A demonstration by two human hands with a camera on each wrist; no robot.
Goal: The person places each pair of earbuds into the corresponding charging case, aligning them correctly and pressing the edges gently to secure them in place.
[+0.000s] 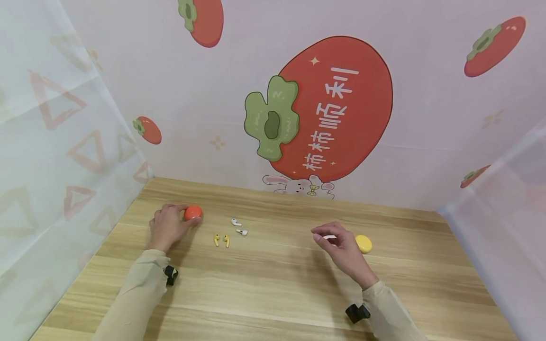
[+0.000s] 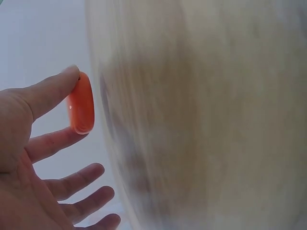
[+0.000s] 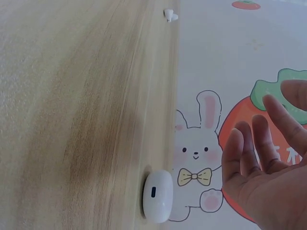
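Your left hand (image 1: 167, 228) pinches the red case (image 1: 193, 212) between thumb and finger; case sits at that hand's 2 o'clock, broad face up. From the case, yellow buds (image 1: 227, 240) lie between 4 and 5 o'clock, stems toward 6; white buds (image 1: 243, 232) between 3 and 4. Left is nearer both pairs. Your right hand (image 1: 347, 252), fingers loosely bent, grips nothing; white case (image 3: 158, 197) on the tabletop (image 1: 256, 289) near it, yellow case (image 1: 363, 243) at 3 o'clock.

bright, even light; soft shadows on table (image 1: 256, 289); left wrist view blurred.
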